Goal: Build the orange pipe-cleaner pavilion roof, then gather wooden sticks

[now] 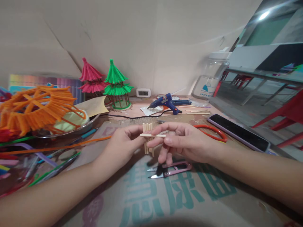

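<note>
Between my two hands is a small panel of pale wooden sticks (148, 127), set upright side by side. My left hand (126, 138) grips this panel at its left edge, fingers closed around it. A short wooden stick (160, 136) lies crosswise in front of the panel, pinched between the thumb and fingers of my right hand (182, 137). Whether the short stick touches the panel I cannot tell. Just below my right hand, pink-handled thread snips (178, 168) lie on the printed cardboard (142, 201).
Behind my hands lie a blue glue gun (165, 101) with its cord and several loose sticks (197, 113). Orange-handled scissors (219, 135) and a phone (239, 132) are at right. Green (117, 83) and red pipe-cleaner towers (91, 75), an orange pipe-cleaner piece (40, 110) and pens stand or lie left.
</note>
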Demonstrator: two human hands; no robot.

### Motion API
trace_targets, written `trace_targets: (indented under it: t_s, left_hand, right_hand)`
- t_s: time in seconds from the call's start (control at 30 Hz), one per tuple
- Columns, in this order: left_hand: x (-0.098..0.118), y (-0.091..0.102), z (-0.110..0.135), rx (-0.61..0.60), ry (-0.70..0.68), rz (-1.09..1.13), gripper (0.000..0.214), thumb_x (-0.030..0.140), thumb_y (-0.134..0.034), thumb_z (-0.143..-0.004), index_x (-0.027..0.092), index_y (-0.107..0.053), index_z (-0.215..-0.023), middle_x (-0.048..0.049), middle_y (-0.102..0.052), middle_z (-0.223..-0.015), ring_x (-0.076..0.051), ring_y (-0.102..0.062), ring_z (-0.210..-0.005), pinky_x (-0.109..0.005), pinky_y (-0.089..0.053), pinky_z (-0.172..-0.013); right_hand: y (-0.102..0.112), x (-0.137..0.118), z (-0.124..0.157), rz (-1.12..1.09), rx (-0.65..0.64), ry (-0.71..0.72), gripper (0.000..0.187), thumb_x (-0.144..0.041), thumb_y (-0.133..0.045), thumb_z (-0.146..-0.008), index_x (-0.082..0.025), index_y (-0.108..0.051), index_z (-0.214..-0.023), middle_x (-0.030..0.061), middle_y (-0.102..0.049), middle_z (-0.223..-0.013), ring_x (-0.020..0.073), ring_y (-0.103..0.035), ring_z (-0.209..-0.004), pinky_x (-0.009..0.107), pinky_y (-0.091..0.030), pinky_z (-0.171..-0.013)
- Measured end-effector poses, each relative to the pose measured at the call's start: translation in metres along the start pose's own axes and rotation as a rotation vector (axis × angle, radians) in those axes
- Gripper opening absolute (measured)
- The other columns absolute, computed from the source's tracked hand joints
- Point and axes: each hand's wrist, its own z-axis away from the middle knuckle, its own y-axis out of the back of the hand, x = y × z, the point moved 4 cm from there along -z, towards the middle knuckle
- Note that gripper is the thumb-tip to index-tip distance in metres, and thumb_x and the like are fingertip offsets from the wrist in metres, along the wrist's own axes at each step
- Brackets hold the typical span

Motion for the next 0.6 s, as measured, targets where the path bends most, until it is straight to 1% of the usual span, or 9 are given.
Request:
trace_targets:
  t_s: [0.07,0.17,0.23,0.3,0.37,0.47,0.6]
  left_hand:
    - [0.003,-0.001,0.0,-0.008,-0.016,-0.007,0.029,0.045,-0.068,-0.083,0.019,-0.069,-0.069,0.0011,-0.067,-0.066,-0.016,-0.059,-0.066,-0.024,-0.045,-0.061]
    - [0.005,-0.002,-0.001,-0.001,-0.029,-0.033,0.033,0.046,-0.067,-0.087,0.019,-0.07,-0.068,0.0025,-0.065,-0.064,-0.014,-0.056,-0.063,-0.023,-0.044,-0.06]
    - [0.005,-0.003,-0.001,-0.014,-0.036,-0.016,0.032,0.045,-0.067,-0.089,0.019,-0.072,-0.071,0.0022,-0.067,-0.066,-0.014,-0.058,-0.063,-0.023,-0.045,-0.061]
    - [0.004,-0.004,-0.001,-0.039,-0.042,0.014,0.03,0.044,-0.067,-0.089,0.019,-0.074,-0.075,0.001,-0.071,-0.07,-0.014,-0.06,-0.065,-0.023,-0.047,-0.063]
    - [0.003,-0.004,0.0,-0.052,-0.048,0.031,0.03,0.044,-0.067,-0.089,0.018,-0.075,-0.076,0.0004,-0.072,-0.071,-0.015,-0.062,-0.066,-0.023,-0.048,-0.063]
    - [0.002,-0.004,0.0,-0.058,-0.057,0.027,0.03,0.044,-0.067,-0.09,0.019,-0.074,-0.074,0.0004,-0.072,-0.07,-0.015,-0.062,-0.065,-0.023,-0.047,-0.062]
    - [0.002,-0.003,0.0,-0.047,-0.063,-0.03,0.031,0.045,-0.067,-0.09,0.019,-0.076,-0.077,-0.0003,-0.073,-0.071,-0.015,-0.063,-0.067,-0.024,-0.047,-0.062]
  right_hand:
    - [0.001,-0.003,-0.001,0.006,0.022,0.036,0.027,-0.034,-0.085,-0.09,-0.02,-0.073,-0.109,0.0069,-0.083,-0.109,0.0138,-0.079,-0.078,0.022,-0.062,-0.063]
    - [0.005,-0.006,-0.004,0.077,0.087,0.095,0.029,-0.042,-0.085,-0.089,-0.018,-0.074,-0.099,0.0038,-0.081,-0.088,0.0108,-0.073,-0.066,0.019,-0.058,-0.056]
    - [0.01,-0.008,-0.006,0.18,0.169,0.136,0.032,-0.047,-0.086,-0.088,-0.017,-0.074,-0.094,0.0007,-0.075,-0.075,0.0091,-0.067,-0.058,0.018,-0.054,-0.051]
    - [0.016,-0.008,-0.006,0.284,0.256,0.153,0.034,-0.048,-0.086,-0.087,-0.017,-0.074,-0.092,-0.0015,-0.069,-0.068,0.0089,-0.064,-0.057,0.019,-0.053,-0.051]
    - [0.02,-0.007,-0.006,0.35,0.301,0.143,0.034,-0.049,-0.084,-0.088,-0.017,-0.075,-0.093,-0.001,-0.069,-0.068,0.0102,-0.065,-0.059,0.022,-0.055,-0.056]
    - [0.021,-0.006,-0.007,0.366,0.292,0.151,0.036,-0.052,-0.082,-0.089,-0.017,-0.075,-0.093,0.0017,-0.073,-0.073,0.0124,-0.069,-0.064,0.026,-0.059,-0.063]
    - [0.022,-0.003,-0.009,0.32,0.305,0.182,0.038,-0.052,-0.086,-0.084,-0.018,-0.074,-0.094,0.0015,-0.074,-0.076,0.013,-0.071,-0.066,0.025,-0.058,-0.06]
